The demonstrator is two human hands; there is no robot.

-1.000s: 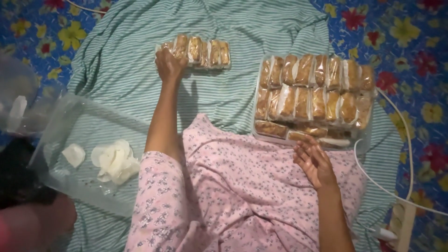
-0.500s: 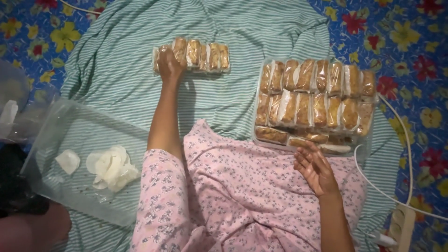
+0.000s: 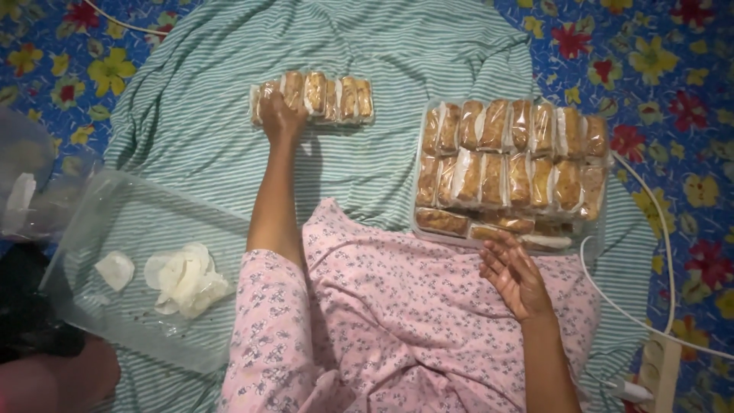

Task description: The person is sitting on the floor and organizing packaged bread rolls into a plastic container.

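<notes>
My left hand (image 3: pixel 279 116) reaches forward and rests on the left end of a short row of wrapped pastries (image 3: pixel 329 98) lying on the green striped cloth (image 3: pixel 191 115); its fingers curl over the leftmost packet. My right hand (image 3: pixel 516 275) lies palm up on my pink flowered lap, fingers apart and empty, just below a clear tray (image 3: pixel 419 223) packed with several rows of wrapped pastries (image 3: pixel 508 164).
A clear plastic lid or box (image 3: pixel 138 229) at the left holds white paper liners (image 3: pixel 183 279). A white cable (image 3: pixel 657 252) runs to a power strip (image 3: pixel 657 371) at the lower right. Blue flowered bedding (image 3: pixel 665 69) surrounds the cloth. Dark objects sit at the lower left edge.
The view has shifted slightly. My left hand stays on the row's left end; my right hand remains open on my lap.
</notes>
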